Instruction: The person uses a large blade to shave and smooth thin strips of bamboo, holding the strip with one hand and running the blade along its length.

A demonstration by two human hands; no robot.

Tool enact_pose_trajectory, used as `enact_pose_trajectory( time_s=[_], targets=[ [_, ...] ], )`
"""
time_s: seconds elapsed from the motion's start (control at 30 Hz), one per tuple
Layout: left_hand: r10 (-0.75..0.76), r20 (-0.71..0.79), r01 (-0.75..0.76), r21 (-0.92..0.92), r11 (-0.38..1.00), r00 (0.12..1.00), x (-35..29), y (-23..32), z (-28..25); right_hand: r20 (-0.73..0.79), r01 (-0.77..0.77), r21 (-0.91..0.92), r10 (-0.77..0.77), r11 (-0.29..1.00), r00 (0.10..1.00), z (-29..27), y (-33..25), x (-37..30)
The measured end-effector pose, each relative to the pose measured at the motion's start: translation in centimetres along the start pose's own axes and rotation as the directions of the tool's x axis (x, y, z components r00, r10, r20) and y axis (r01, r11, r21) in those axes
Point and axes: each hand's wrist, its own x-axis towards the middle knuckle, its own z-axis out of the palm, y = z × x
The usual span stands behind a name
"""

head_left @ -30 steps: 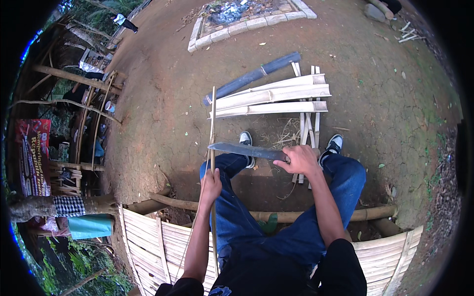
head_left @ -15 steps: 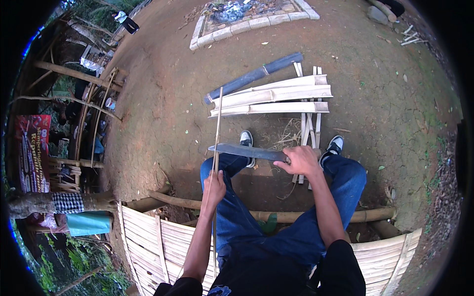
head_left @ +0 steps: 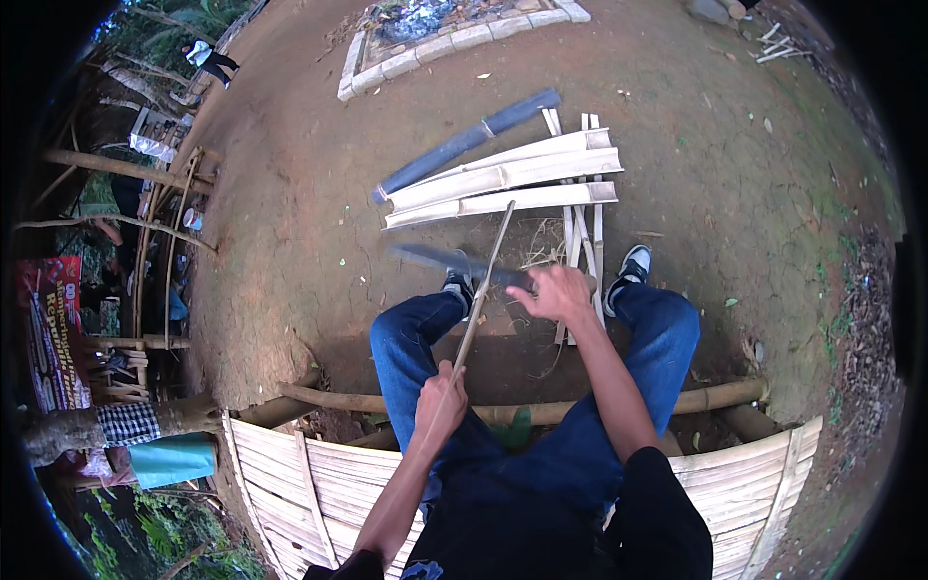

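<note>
My left hand (head_left: 441, 400) is closed round a thin bamboo strip (head_left: 482, 288) that slants up and away to the right between my knees. My right hand (head_left: 555, 294) grips the handle of a machete (head_left: 432, 257), whose dark blade points left and is smeared by motion. Blade and strip cross just left of my right hand; I cannot tell whether they touch. Beyond my feet lie several split bamboo halves (head_left: 502, 179), pale inside up, beside a dark bamboo pole (head_left: 466, 145). Narrow bamboo slats (head_left: 597, 230) run under their right ends.
I sit on a bamboo-slat bench (head_left: 280, 474) with a thick bamboo rail (head_left: 715, 396) at its front. Farther off is a stone-edged fire pit (head_left: 406, 64) with ash. At left stand a pole shelter (head_left: 116, 166) and a red banner (head_left: 58, 333); a person (head_left: 208, 60) is far back.
The bamboo strip has swung from near upright to slanting rightward, and my left hand has shifted slightly right and nearer. The machete blade has tilted, its tip now higher.
</note>
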Motion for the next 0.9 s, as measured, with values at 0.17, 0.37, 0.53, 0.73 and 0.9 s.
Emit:
enact_pose_trajectory(
  time_s=[0.17, 0.37, 0.53, 0.73, 0.9],
  targets=[
    [0.036, -0.006, -0.036, -0.032, 0.999, 0.999, 0.5, 0.9, -0.7, -0.101, -0.098, 0.031, 0.101, 0.995, 0.99, -0.1, 0.1, -0.6],
    [0.024, 0.005, -0.024, -0.072, 0.997, 1.0, -0.6, -1.4, 0.2, -0.069, 0.03, 0.048, -0.027, 0.998, 0.997, 0.0, -0.5, -0.5],
    [0.054, -0.021, -0.057, -0.151, 0.987, 0.998, -1.0, -4.0, 1.6, -0.024, 0.079, 0.021, -0.079, 0.997, 0.997, 0.5, -1.0, -0.4],
    [0.082, -0.059, -0.091, -0.17, 0.981, 0.995, 0.2, -3.3, 1.9, 0.143, 0.238, 0.15, -0.26, 0.959, 0.955, 1.0, -3.7, -2.1],
    [0.101, -0.105, -0.117, -0.164, 0.979, 0.989, -0.2, -3.6, 2.8, 0.097, 0.487, -0.065, -0.48, 0.871, 0.872, 1.4, -4.8, -2.4]
  ],
)
